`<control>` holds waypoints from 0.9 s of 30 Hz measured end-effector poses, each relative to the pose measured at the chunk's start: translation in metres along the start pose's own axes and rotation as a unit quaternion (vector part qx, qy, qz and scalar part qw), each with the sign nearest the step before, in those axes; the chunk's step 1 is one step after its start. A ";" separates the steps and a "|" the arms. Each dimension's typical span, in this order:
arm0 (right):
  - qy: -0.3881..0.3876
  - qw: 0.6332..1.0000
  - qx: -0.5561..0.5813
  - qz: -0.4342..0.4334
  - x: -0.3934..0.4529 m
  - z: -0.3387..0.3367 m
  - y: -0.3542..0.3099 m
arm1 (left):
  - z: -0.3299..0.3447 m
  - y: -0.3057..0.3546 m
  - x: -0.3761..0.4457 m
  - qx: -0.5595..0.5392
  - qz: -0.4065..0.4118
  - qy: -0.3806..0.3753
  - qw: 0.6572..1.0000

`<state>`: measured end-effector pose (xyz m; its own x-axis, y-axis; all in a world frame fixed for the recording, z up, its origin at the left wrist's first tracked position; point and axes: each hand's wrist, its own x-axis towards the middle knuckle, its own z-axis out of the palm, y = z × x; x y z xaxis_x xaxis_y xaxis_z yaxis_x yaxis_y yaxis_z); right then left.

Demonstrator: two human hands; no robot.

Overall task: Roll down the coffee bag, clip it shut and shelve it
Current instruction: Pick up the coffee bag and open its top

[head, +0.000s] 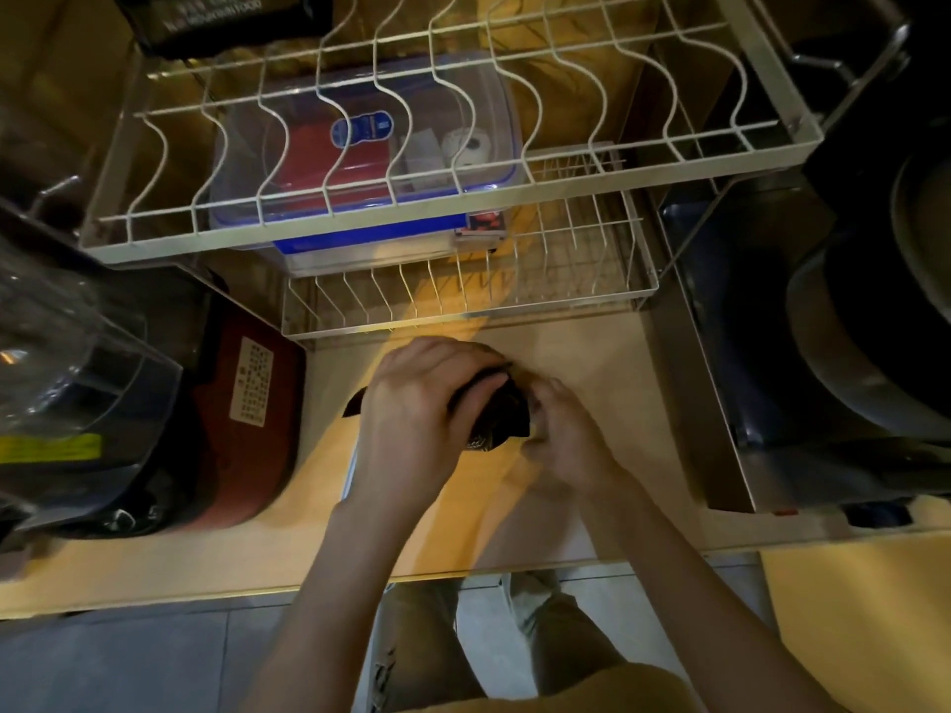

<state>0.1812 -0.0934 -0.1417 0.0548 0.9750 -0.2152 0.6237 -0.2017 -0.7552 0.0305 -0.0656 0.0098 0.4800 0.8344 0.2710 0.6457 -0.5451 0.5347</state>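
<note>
While both hands pinch it, the bag (pixel 502 411) sits low on the worktop (pixel 592 352), centre, just ahead of the person. Left hand (pixel 417 409) clamps over its top, fingers curled across the dark roll; right hand (pixel 561 429) grips its right end, thumb side hidden. Long axis looks to run left-right between the hands, though blur makes that uncertain. No clip visible. Rolling looks underway, not finished. Racks (pixel 463 295) lie straight ahead, beyond the bag; either hand looks about equally placed to lift it there.
</note>
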 end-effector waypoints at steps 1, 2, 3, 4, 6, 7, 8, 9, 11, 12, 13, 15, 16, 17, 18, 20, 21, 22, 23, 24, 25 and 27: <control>0.002 1.000 0.011 -0.003 0.001 -0.005 0.002 | 0.000 -0.001 -0.001 -0.015 -0.005 0.003 1.000; 0.024 1.000 0.008 -0.006 0.003 -0.009 0.003 | 0.000 -0.001 -0.001 -0.026 -0.010 0.008 1.000; 0.057 0.998 -0.008 -0.009 0.006 -0.011 0.004 | -0.001 -0.001 -0.002 -0.034 -0.013 0.011 0.999; 0.087 0.996 -0.022 -0.008 0.009 -0.011 0.003 | -0.002 -0.001 -0.003 -0.040 -0.015 0.014 0.999; 0.095 0.995 -0.029 -0.001 0.017 -0.007 -0.001 | -0.002 -0.002 -0.003 -0.053 -0.019 0.022 0.998; 0.082 0.996 -0.025 -0.002 0.020 -0.005 -0.003 | -0.002 -0.002 -0.004 -0.063 -0.021 0.026 0.997; 0.071 0.997 -0.020 -0.007 0.023 -0.003 -0.004 | -0.002 -0.003 -0.004 -0.073 -0.025 0.029 0.997; 0.068 0.998 -0.014 -0.010 0.026 -0.001 -0.004 | -0.002 -0.003 -0.005 -0.082 -0.031 0.033 0.996; 0.080 0.997 0.000 0.005 0.028 0.001 -0.004 | -0.002 -0.004 -0.006 -0.104 -0.048 0.043 0.992; 0.087 0.996 0.010 0.020 0.029 0.002 -0.003 | -0.002 -0.004 -0.007 -0.114 -0.057 0.042 0.991; 0.095 0.995 0.022 0.035 0.030 0.003 -0.003 | -0.002 -0.004 -0.009 -0.122 -0.064 0.038 0.990; 0.108 0.991 0.050 0.060 0.032 0.004 -0.003 | -0.004 -0.005 -0.012 -0.142 -0.079 0.034 0.986; 0.116 0.988 0.067 0.071 0.033 0.005 -0.004 | -0.006 -0.006 -0.013 -0.167 -0.106 0.042 0.979; 0.127 0.985 0.083 0.081 0.033 0.007 -0.005 | -0.010 -0.007 -0.014 -0.204 -0.141 0.056 0.967; 0.142 0.981 0.096 0.089 0.033 0.009 -0.006 | -0.013 -0.007 -0.014 -0.234 -0.168 0.072 0.955; 0.156 0.974 0.128 0.100 0.032 0.015 -0.011 | -0.020 -0.006 -0.016 -0.232 -0.158 0.086 0.956; 0.155 0.971 0.150 0.105 0.032 0.018 -0.014 | -0.022 -0.004 -0.016 -0.216 -0.140 0.080 0.963; 0.154 0.968 0.164 0.112 0.033 0.021 -0.016 | -0.023 -0.002 -0.016 -0.208 -0.129 0.076 0.967; 0.154 0.966 0.170 0.120 0.033 0.024 -0.017 | -0.023 -0.002 -0.017 -0.211 -0.130 0.073 0.966; 0.151 0.967 0.165 0.124 0.034 0.025 -0.017 | -0.023 -0.002 -0.017 -0.219 -0.138 0.077 0.963; 0.142 0.969 0.156 0.125 0.035 0.025 -0.016 | -0.023 -0.004 -0.016 -0.229 -0.155 0.082 0.957; 0.118 0.980 0.127 0.101 0.034 0.022 -0.014 | -0.022 -0.008 -0.017 -0.254 -0.206 0.097 0.940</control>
<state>0.1575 -0.0595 -0.1518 0.3551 0.9011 -0.2488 0.3693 -0.3797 -0.8482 0.0043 -0.0735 0.0191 0.1027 0.9921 0.0719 0.3620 -0.1046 0.9263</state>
